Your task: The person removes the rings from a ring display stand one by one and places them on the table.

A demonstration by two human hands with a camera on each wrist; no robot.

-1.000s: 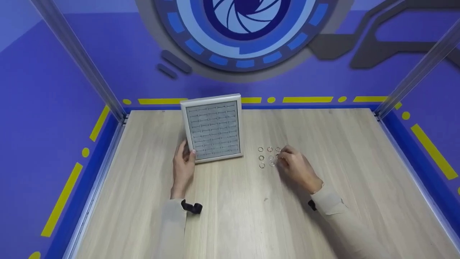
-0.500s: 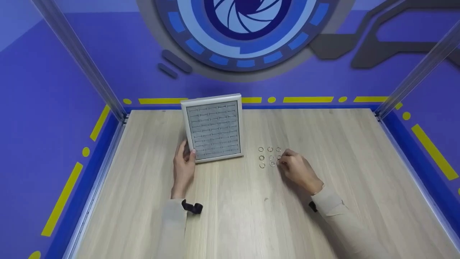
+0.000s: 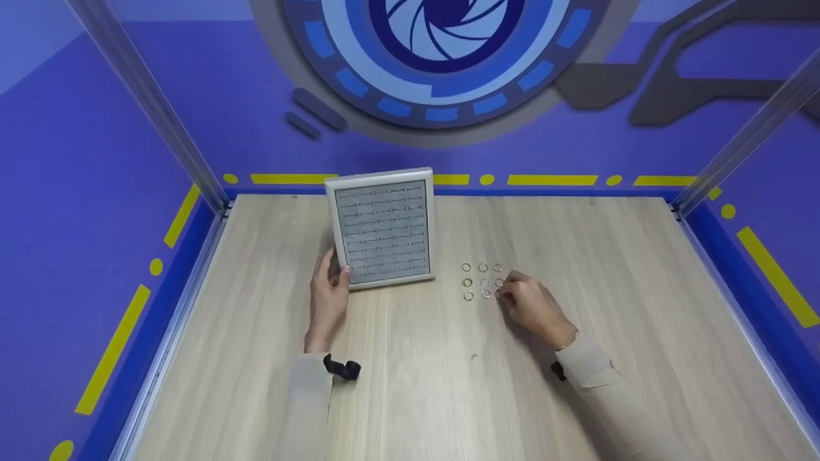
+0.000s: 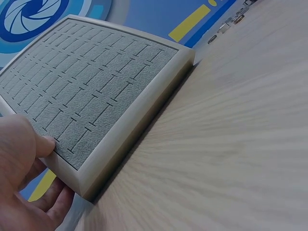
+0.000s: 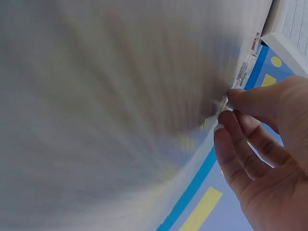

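Note:
My left hand (image 3: 328, 301) grips the lower left corner of a ring display tray (image 3: 383, 230), thumb on its front and fingers behind. The tray has a pale frame around a grey pad with rows of slots, and it leans back with its bottom edge at the table. The slots hold no rings. In the left wrist view the thumb lies over the grey pad (image 4: 91, 91). My right hand (image 3: 532, 304) pinches a ring (image 3: 499, 293) at the near right corner of a grid of small metal rings (image 3: 483, 267); the fingertips partly hide it.
The rings lie in neat rows on the pale wooden table (image 3: 410, 384), right of the tray. A blue-purple printed wall (image 3: 544, 150) stands behind, with metal posts (image 3: 154, 109) at the corners. Each wrist wears a black strap (image 3: 343, 369).
My right hand has shifted slightly toward the near side, uncovering the ring at the right of the middle row. The left hand and tray have kept their place.

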